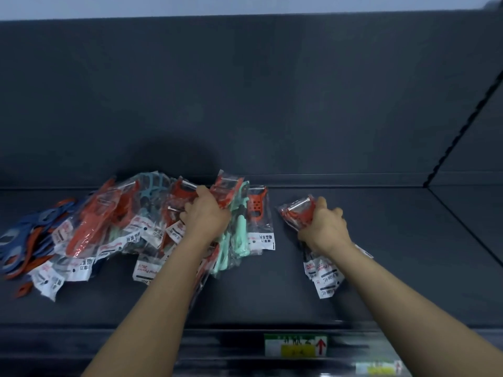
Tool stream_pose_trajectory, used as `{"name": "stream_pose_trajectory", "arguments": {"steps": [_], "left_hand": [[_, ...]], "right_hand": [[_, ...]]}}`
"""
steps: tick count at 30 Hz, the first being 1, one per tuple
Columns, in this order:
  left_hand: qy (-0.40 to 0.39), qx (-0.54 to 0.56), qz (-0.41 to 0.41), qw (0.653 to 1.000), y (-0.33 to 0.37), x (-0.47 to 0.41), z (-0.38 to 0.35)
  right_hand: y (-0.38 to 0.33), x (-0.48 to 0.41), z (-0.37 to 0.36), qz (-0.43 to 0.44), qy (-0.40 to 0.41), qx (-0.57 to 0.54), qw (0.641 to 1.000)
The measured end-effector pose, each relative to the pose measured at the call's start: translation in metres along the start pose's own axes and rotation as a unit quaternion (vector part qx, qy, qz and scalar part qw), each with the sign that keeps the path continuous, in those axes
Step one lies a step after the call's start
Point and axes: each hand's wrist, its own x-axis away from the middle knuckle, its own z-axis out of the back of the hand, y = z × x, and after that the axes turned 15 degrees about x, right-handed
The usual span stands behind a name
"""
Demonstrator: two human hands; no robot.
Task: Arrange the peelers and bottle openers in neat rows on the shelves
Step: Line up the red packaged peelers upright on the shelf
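A loose heap of bagged peelers point(109, 227), red and mint green in clear plastic with white labels, covers the left half of the dark shelf point(408, 254). My left hand point(205, 216) reaches into the heap's right side and grips a red peeler pack at its head. To the right, my right hand point(324, 227) is closed on a small stack of red peelers point(298, 213), whose white label ends point(325, 278) stick out below my wrist. One red peeler pack point(260, 219) lies flat between the two hands. Blue and orange bottle openers point(21, 240) are piled at the far left.
The shelf's dark back panel point(272, 104) rises behind the goods. A slotted upright point(462, 131) and side panel close the right end. Price labels point(295, 345) sit on the shelf's front rail. Bare shelf lies right of my right hand.
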Motion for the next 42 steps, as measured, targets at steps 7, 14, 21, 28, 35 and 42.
{"name": "stream_pose_trajectory", "arguments": {"steps": [7, 14, 21, 28, 35, 42], "left_hand": [[0.011, 0.168, -0.06, 0.984, 0.009, -0.006, 0.0], [-0.001, 0.217, -0.135, 0.967, 0.024, -0.02, 0.002], [-0.035, 0.311, -0.227, 0.922, 0.053, -0.027, -0.014], [-0.03, 0.408, -0.3, 0.862, 0.098, -0.029, -0.038], [-0.109, 0.3, -0.308, 0.896, 0.13, 0.002, -0.09], [-0.123, 0.223, -0.318, 0.913, 0.17, 0.057, -0.152]], "right_hand": [[-0.004, 0.001, -0.004, 0.022, 0.064, -0.037, 0.997], [-0.007, -0.004, 0.002, 0.045, 0.116, -0.109, 0.986], [0.013, -0.008, 0.009, 0.026, 0.154, -0.161, 0.974], [0.042, -0.013, 0.013, 0.004, 0.18, -0.188, 0.966], [0.09, -0.024, 0.022, -0.023, 0.213, -0.187, 0.959], [0.173, -0.035, 0.045, -0.023, 0.241, -0.198, 0.95]]}}
